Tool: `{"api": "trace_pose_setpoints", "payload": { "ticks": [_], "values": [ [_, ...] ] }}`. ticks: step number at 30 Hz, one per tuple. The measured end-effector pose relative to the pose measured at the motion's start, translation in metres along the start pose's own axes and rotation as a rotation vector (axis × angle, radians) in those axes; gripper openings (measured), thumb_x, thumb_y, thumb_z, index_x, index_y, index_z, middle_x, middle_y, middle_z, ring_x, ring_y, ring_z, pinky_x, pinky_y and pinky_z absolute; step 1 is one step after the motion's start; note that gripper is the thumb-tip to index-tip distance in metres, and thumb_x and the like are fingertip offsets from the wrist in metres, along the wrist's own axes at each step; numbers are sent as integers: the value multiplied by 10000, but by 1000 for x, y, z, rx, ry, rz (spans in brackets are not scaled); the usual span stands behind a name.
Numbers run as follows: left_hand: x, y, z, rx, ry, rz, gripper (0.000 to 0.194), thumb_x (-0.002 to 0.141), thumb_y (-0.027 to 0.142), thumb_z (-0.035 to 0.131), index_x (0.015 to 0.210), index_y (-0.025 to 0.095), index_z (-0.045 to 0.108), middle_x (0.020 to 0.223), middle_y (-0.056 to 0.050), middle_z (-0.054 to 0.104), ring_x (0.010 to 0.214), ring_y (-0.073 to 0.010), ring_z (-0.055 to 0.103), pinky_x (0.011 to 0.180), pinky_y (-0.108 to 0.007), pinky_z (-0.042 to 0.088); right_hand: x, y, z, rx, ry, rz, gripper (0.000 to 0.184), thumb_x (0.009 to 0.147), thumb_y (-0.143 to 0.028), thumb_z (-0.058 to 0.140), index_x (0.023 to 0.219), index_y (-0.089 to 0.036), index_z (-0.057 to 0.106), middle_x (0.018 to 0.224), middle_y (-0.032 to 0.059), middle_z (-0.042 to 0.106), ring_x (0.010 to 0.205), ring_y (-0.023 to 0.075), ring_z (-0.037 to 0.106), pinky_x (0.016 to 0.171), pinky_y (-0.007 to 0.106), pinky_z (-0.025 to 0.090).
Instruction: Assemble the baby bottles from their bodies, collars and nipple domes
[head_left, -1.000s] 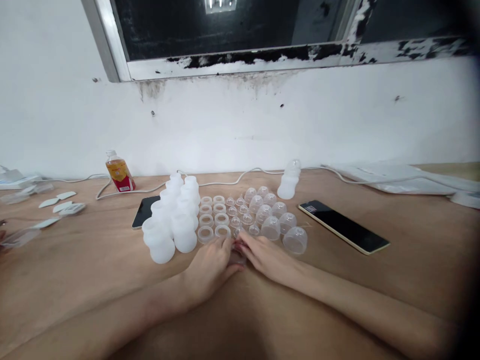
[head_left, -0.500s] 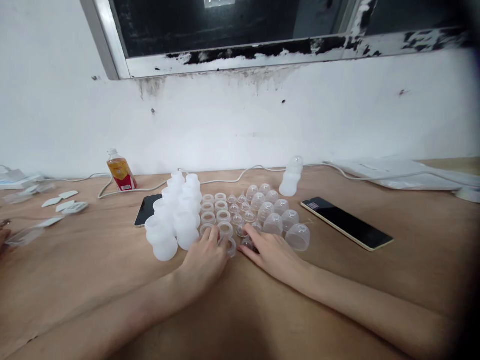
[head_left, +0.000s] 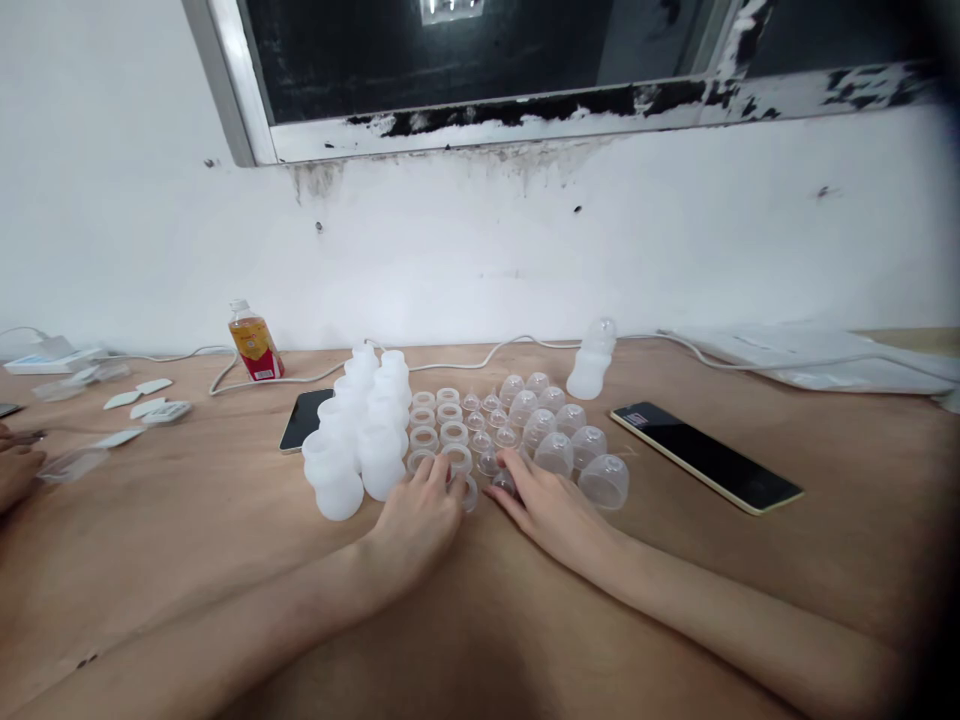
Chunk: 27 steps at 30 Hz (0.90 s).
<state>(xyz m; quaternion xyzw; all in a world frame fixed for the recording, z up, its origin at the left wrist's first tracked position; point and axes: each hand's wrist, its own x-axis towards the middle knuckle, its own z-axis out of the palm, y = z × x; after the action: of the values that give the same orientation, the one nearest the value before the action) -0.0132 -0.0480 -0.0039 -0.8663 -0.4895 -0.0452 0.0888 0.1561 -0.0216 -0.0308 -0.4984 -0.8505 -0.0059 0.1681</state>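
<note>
My left hand (head_left: 421,510) rests palm down at the near end of two columns of translucent bottle collar rings (head_left: 454,434). Its fingers reach over the closest rings and partly hide them. Beside it, my right hand (head_left: 559,508) has thumb and forefinger apart around the nearest of the clear bottle nipples (head_left: 505,437); its other fingers are mostly hidden. Left of the rings, white baby bottle bodies (head_left: 382,462) stand upright in two columns. Clear domed caps (head_left: 554,454) form two columns on the right, the nearest one tilted (head_left: 604,482).
An assembled baby bottle (head_left: 591,360) stands near the wall. Phones lie right (head_left: 705,455) and left (head_left: 306,418) of the parts. A drink bottle (head_left: 256,342), white cable (head_left: 517,340), white pieces (head_left: 166,412) and plastic bag (head_left: 817,358) are around. Another person's hand (head_left: 19,468) is far left.
The view has shifted slightly, so everything sits a little further right. Both my hands keep nearly the same place at the parts. More of the other person's hand shows at far left.
</note>
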Motion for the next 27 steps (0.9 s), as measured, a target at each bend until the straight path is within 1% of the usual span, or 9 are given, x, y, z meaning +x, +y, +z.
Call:
{"api": "trace_pose_setpoints", "payload": {
  "ticks": [10,12,15,18,20,21,24,26,27],
  "values": [
    [1,3,3,35,20,5,239,804,168,391,1026,118,462,959,-130,492,890,-263,506,590,-347,491,0,0,0,39,-2,6,291,853,-342,319,1050,-144,400,902,118,613,769,246,617,607,336,453],
    [-4,4,-5,-3,82,27,297,805,212,400,1091,134,423,980,-126,488,897,-257,504,611,-357,492,-1,1,-2,80,24,17,357,853,-348,308,1140,-139,346,996,138,587,816,247,608,641,353,457],
    [-22,-6,-31,-109,284,108,424,799,313,426,1191,172,346,1004,-104,490,890,-219,508,712,-354,478,-3,-1,-8,141,122,25,399,848,-356,316,1189,-150,297,1111,150,523,889,243,579,699,381,456],
    [-41,-39,-59,-185,590,31,414,780,342,456,1172,221,397,1015,-81,507,886,-197,510,768,-344,450,0,-12,-17,208,214,-59,377,838,-350,352,1172,-178,319,1095,133,506,939,225,540,749,382,452],
    [-44,-74,-68,-307,809,-138,348,784,336,441,1109,217,469,1032,-68,515,933,-201,496,817,-357,421,8,-25,-24,220,226,-192,396,832,-336,376,1190,-175,326,1144,141,457,1012,221,495,804,382,437],
    [-40,-94,-68,-411,864,-239,340,785,358,428,1082,206,496,1039,-66,522,939,-202,496,828,-363,412,13,-34,-27,207,229,-278,422,826,-335,390,1206,-162,328,1189,150,418,1075,231,449,846,392,416],
    [-12,-151,-49,-972,930,-483,436,792,464,330,1040,161,522,1100,-89,519,1022,-220,476,832,-366,412,34,-64,-30,118,276,-559,518,802,-351,438,1234,-84,338,1304,181,299,1249,290,190,972,456,281],
    [14,-180,-25,-1405,817,-602,512,781,519,287,1036,132,506,1161,-123,483,1103,-240,432,868,-389,392,45,-86,-27,81,288,-812,498,817,-308,419,1228,-34,353,1336,182,276,1280,277,62,1023,443,191],
    [26,-190,-12,-1532,771,-647,528,776,539,281,1027,130,500,1199,-134,455,1153,-244,386,903,-403,362,48,-97,-24,85,268,-980,453,835,-272,386,1221,-35,369,1340,156,294,1285,243,49,1043,402,165]
  ]
}}
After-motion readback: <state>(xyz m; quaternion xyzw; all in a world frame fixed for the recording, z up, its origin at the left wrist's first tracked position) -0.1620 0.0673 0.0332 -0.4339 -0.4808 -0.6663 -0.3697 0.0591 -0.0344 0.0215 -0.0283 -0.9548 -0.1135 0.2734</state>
